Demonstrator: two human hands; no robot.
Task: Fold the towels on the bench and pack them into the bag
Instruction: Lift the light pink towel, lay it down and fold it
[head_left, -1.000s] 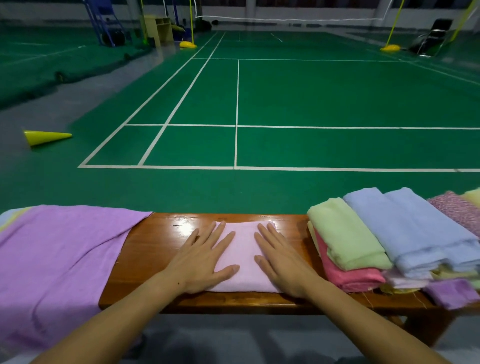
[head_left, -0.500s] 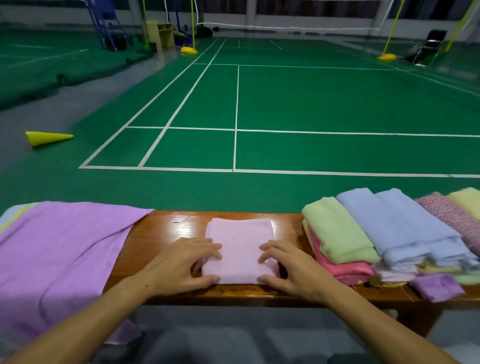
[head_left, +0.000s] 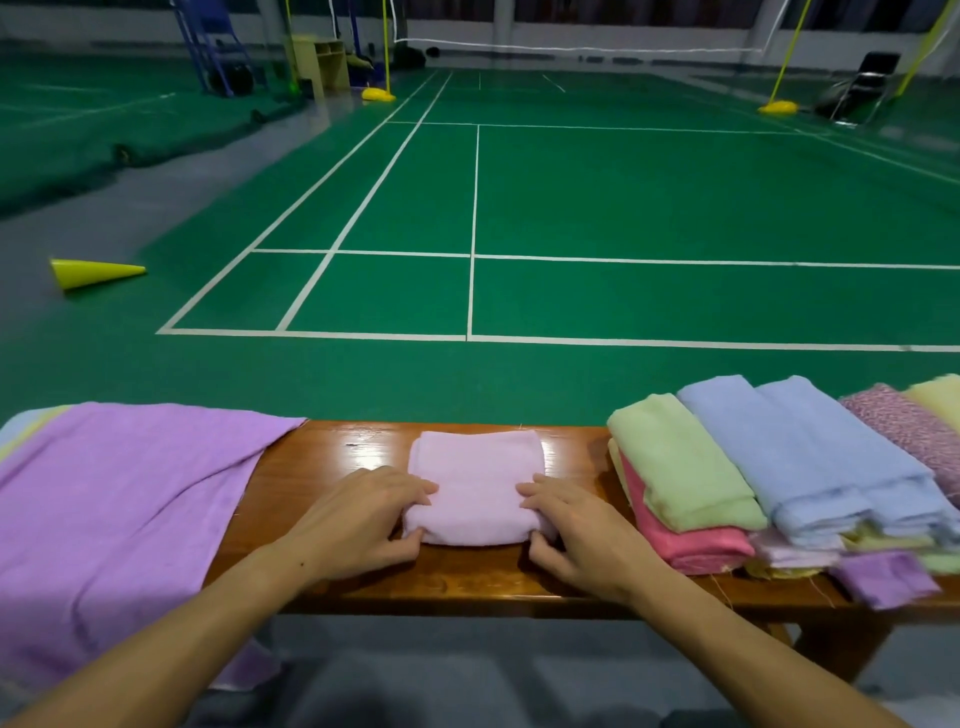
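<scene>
A folded pale pink towel (head_left: 475, 486) lies in the middle of the wooden bench (head_left: 467, 582). My left hand (head_left: 358, 519) grips its near left corner, fingers curled over the top and thumb under the edge. At the near right corner my right hand (head_left: 576, 535) holds the towel the same way. A large purple cloth (head_left: 114, 509) covers the bench's left end. On the right sits a pile of folded towels (head_left: 769, 478) in green, blue, pink, speckled and yellow. No bag is in view.
Beyond the bench stretches a green badminton court (head_left: 623, 208) with white lines. A yellow cone (head_left: 93, 273) lies on the floor at the left. Net posts with yellow bases, a small cabinet and a chair stand far back.
Both hands went from lying flat on the pink towel to curling round its near corners. The towel's near edge now looks lifted and bunched between them.
</scene>
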